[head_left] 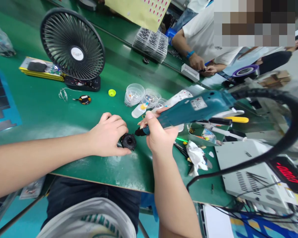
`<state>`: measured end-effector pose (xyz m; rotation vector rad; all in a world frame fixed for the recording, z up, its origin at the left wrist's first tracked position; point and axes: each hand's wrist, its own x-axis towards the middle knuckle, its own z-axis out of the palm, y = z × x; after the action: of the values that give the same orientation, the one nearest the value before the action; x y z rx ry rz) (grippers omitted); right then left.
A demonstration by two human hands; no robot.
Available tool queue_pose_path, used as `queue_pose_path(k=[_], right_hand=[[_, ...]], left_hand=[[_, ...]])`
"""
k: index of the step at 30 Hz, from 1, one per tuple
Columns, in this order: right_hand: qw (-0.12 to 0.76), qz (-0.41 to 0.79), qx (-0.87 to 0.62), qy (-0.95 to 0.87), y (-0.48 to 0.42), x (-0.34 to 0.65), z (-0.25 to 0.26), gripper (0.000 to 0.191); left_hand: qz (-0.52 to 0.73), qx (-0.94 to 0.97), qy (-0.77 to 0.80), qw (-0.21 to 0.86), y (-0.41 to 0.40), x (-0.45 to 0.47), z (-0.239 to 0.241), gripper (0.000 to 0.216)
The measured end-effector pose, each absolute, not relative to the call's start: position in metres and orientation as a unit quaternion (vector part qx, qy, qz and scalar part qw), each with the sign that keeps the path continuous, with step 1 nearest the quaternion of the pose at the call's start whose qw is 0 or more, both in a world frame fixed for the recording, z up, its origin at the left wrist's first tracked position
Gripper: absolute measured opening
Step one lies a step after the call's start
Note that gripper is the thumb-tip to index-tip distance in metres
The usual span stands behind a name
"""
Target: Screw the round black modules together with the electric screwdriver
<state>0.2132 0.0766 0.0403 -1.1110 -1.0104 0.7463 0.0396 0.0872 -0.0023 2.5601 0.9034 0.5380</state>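
Observation:
On the green worktop (72, 165), my left hand (109, 135) is closed around a small round black part (128, 141), with thumb and fingers at its side. My right hand (160, 132) grips a teal electric screwdriver (186, 110) that slants down to the left. Its dark tip (139, 132) is close to the upper right of the black part; I cannot tell whether they touch. A thick black cable (294, 109) loops from the tool's back end.
Beyond my hands stand clear cups (134, 94), a small white bottle (139, 110) and a black fan (73, 44). A grey box (248, 175), a crumpled tissue (196, 157) and a red-digit display (287, 172) are on the right. A co-worker's hands (201, 66) work across the bench.

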Motion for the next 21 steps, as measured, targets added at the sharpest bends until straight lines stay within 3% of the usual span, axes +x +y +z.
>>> queue_pose_path(k=[5, 21], right_hand=[[0.659, 0.330, -0.486, -0.470, 0.080, 0.207, 0.043, 0.024], [0.721, 0.355, -0.456, -0.383, 0.069, 0.197, 0.045, 0.032]], left_hand=[[0.192, 0.908, 0.321, 0.190, 0.088, 0.039, -0.002, 0.054], [0.181, 0.912, 0.318, 0.186, 0.088, 0.039, -0.001, 0.058]])
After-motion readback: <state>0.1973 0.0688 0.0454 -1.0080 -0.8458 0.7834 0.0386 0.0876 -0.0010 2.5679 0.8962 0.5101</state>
